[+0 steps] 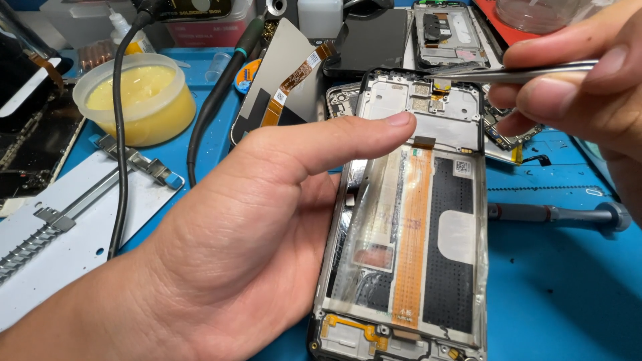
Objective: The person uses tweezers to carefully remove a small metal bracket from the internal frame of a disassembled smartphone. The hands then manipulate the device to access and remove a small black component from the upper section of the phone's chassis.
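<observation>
The left hand [261,220] is cradling an opened phone frame [408,220] above the blue mat [562,281], thumb pressed across it for steadiness, while the right hand [582,80] is pinching metal tweezers [515,72] at its top edge.

Two bare hands, seen from above by the person they belong to. The left hand [247,227] shows its back, its thumb and part of a bare forearm, with no sleeve, glove, ring or watch in view. The right hand [575,80] is bare too, its fingernails trimmed short and unpainted.
</observation>
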